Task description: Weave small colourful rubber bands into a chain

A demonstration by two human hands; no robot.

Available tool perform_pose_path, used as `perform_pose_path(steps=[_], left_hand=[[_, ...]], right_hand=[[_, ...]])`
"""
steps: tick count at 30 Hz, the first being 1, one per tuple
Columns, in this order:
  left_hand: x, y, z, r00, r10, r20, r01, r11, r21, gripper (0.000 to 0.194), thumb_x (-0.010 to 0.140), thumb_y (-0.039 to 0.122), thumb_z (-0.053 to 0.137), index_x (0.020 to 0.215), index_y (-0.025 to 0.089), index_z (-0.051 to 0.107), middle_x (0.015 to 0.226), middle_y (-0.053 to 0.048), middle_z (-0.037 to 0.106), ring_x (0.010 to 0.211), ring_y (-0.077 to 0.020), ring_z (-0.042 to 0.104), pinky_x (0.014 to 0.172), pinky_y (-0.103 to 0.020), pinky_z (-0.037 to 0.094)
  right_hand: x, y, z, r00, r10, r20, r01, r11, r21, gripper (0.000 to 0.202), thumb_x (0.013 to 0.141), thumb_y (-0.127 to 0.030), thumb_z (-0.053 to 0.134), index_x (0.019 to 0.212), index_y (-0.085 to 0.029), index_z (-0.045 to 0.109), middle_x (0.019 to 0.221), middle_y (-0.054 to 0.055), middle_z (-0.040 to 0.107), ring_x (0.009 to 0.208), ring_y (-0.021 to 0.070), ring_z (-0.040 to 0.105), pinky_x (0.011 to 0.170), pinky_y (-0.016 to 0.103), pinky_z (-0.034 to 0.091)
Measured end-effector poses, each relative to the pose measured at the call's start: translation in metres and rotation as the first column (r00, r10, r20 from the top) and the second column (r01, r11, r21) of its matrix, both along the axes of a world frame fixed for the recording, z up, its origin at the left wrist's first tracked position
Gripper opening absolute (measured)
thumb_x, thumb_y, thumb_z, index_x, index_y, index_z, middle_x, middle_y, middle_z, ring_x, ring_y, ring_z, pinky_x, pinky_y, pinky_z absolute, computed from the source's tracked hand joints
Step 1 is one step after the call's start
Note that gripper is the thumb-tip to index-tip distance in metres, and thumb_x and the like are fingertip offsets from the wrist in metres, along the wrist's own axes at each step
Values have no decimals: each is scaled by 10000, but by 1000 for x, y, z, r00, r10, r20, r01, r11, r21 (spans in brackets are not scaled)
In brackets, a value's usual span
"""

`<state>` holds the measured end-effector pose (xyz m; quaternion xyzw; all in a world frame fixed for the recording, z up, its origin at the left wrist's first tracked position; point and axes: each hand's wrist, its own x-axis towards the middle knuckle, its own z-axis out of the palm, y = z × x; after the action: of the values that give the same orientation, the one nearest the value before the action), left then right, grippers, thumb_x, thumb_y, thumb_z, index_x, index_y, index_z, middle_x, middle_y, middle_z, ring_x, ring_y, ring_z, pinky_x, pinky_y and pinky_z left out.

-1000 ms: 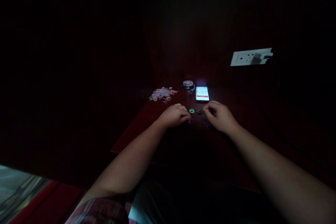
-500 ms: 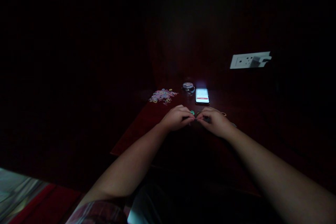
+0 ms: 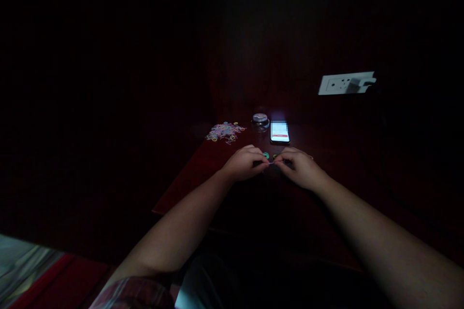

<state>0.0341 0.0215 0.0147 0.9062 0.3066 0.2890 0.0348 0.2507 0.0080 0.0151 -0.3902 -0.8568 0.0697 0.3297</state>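
Between my two hands a small pale rubber band (image 3: 271, 163) is stretched just above the dark red table. My left hand (image 3: 246, 162) pinches one end of it between thumb and forefinger. The other end is pinched by my right hand (image 3: 297, 168), a short gap away. Just beyond the fingertips lie a green band (image 3: 266, 155) and a yellow band (image 3: 275, 156). Farther back on the left is a loose pile of small multicoloured rubber bands (image 3: 224, 131). Part of another light band shows behind my right hand.
A lit phone (image 3: 280, 131) lies beyond my hands, beside a round clear container (image 3: 260, 120). On the back wall is a white socket panel (image 3: 346, 83) with a plug in it. The table's left edge (image 3: 174, 187) runs near my left forearm. The surroundings are very dark.
My right hand has shifted slightly to the right, so the gap between the fingertips is wider and the pale band shows stretched across it. My left hand stays nearly still.
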Motion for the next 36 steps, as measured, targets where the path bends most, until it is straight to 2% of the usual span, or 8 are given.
perform_pose_path(steps=[6,10,15,19,23,25,30,36], left_hand=[[-3,2,-2,1000,15,-23,-15,1000,5,184,882,325,575,882,213,720,901,-25,693,868,-156,587,836,-300,435],[-3,3,-2,998,17,-55,-17,1000,-4,192,891,318,559,878,218,722,902,-24,694,868,-159,587,839,-305,436],[1,-2,0,998,-13,-55,13,1000,5,211,896,339,552,911,217,724,914,-31,696,870,-164,590,828,-310,437],[4,-5,1,999,-33,-40,34,999,22,205,896,330,552,907,217,723,913,-28,695,869,-161,582,826,-304,436],[6,-6,1,998,-45,-35,45,999,21,185,885,324,567,895,222,720,918,-29,693,881,-165,578,832,-303,438],[6,-5,0,998,-51,-39,52,999,17,184,884,325,568,897,223,720,922,-28,692,887,-167,578,829,-300,441],[6,-5,-1,997,-65,-30,66,998,20,188,888,320,560,892,219,719,919,-30,693,879,-162,580,825,-298,439],[7,-5,-1,997,-76,-21,76,997,5,162,872,318,581,913,228,709,947,-29,697,905,-167,587,846,-310,442]], right_hand=[[14,3,8,996,9,86,-11,1000,25,136,845,-229,559,799,-199,683,836,59,668,816,200,602,768,345,447],[29,6,16,984,37,175,-34,999,-18,118,812,-201,571,733,-205,659,768,42,653,766,194,598,740,333,453],[30,5,18,997,-25,70,25,1000,-1,124,814,-187,558,797,-188,681,806,60,658,771,197,599,731,335,465],[21,0,15,996,84,8,-83,996,-29,112,798,-233,622,872,-189,693,807,49,643,762,182,597,716,317,468],[13,-4,14,990,142,20,-141,989,-37,107,831,-233,593,801,-197,689,790,45,644,778,179,598,727,314,461],[12,-4,13,990,138,25,-137,989,-49,122,838,-227,579,777,-197,681,790,44,646,782,178,599,736,315,462],[13,-3,12,994,111,7,-111,992,-64,92,800,-212,610,858,-198,682,840,46,648,798,178,602,730,308,463],[15,-3,14,992,118,50,-115,991,-62,108,795,-166,566,771,-198,666,770,34,629,755,172,583,702,297,449]])
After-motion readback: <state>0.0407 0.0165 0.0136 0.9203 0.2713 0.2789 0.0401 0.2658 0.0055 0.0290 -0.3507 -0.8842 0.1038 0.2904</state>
